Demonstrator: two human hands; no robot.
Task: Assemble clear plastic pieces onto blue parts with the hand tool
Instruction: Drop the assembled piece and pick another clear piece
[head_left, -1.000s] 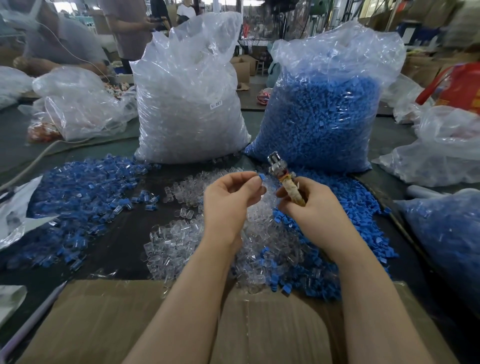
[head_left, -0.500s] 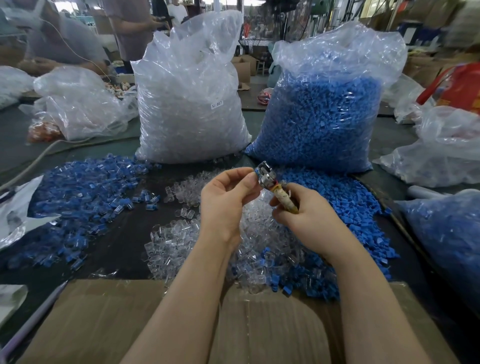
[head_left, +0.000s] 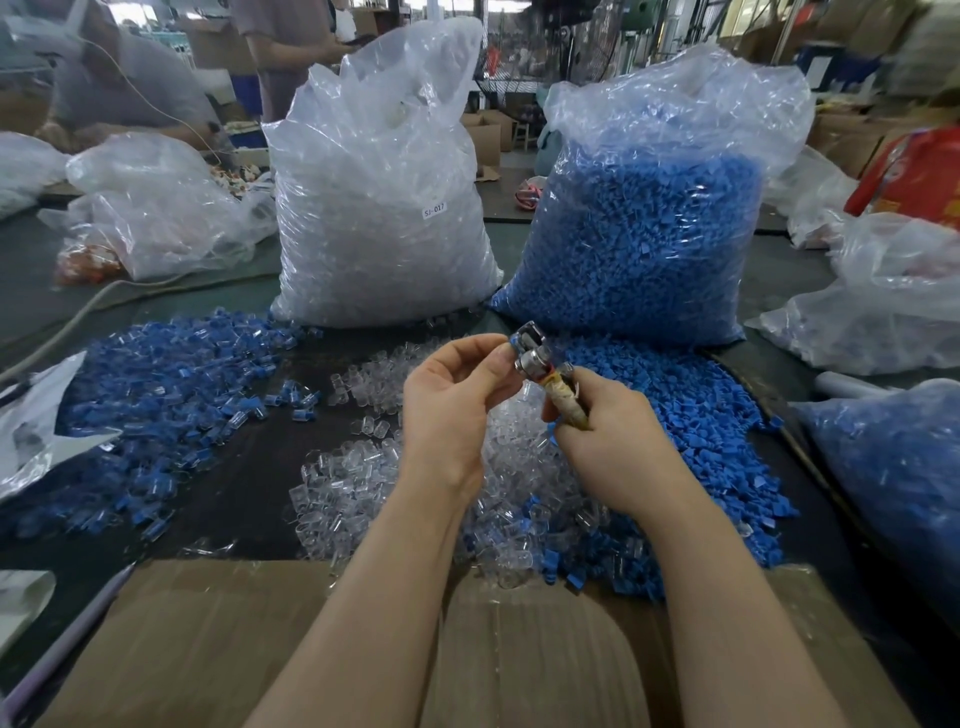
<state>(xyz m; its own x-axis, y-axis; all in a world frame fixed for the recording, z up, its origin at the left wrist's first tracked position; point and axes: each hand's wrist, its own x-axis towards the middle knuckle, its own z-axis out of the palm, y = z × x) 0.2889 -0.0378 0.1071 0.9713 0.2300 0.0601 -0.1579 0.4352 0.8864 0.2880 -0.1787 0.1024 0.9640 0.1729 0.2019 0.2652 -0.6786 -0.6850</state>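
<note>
My right hand (head_left: 605, 447) grips the taped handle of a small hand tool (head_left: 537, 361) whose metal head points up and left. My left hand (head_left: 452, 400) pinches a small blue part (head_left: 514, 340) against that metal head with thumb and forefinger. A clear piece may sit at the tool's tip, but I cannot tell. Below my hands lies a heap of loose clear pieces (head_left: 353, 467). Loose blue parts (head_left: 691, 415) spread to the right. A pile of assembled blue-and-clear pieces (head_left: 156, 384) lies at the left.
Two tall plastic bags stand behind: one of clear pieces (head_left: 379, 208), one of blue parts (head_left: 649, 223). A cardboard flap (head_left: 208, 644) covers the near edge. More bags sit at right (head_left: 893, 467) and far left (head_left: 156, 208). People stand beyond the table.
My hands have come together: the left hand carried the blue part up to the tool's head, and the tool has tilted left toward it.
</note>
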